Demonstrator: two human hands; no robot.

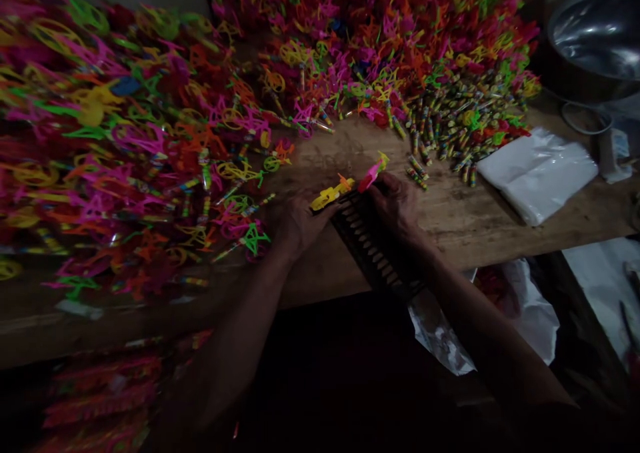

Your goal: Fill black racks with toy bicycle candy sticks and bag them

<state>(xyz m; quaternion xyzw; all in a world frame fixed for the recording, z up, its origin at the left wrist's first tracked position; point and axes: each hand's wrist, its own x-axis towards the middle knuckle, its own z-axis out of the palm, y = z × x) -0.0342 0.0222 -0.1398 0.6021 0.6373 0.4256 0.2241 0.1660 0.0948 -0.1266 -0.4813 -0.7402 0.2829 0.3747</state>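
Observation:
A dark slotted rack (373, 239) lies tilted across the table's front edge between my hands. My left hand (300, 221) is closed at its far left corner, beside a yellow plastic toy piece (327, 196) with a bit of orange at its end. My right hand (399, 206) is at the far right corner, its fingers bent against a pink plastic toy piece (371, 175) with a yellow-green tip. Both coloured pieces stand along the rack's far end. Shadow hides much of the fingertips and the rack's near end.
Bright plastic toys with small tubes form a big heap (165, 139) at left and back. Loose striped tubes (440, 123) lie at back right, near white plastic bags (540, 173) and a metal bowl (600, 36). The wooden table (345, 149) ends at its front edge.

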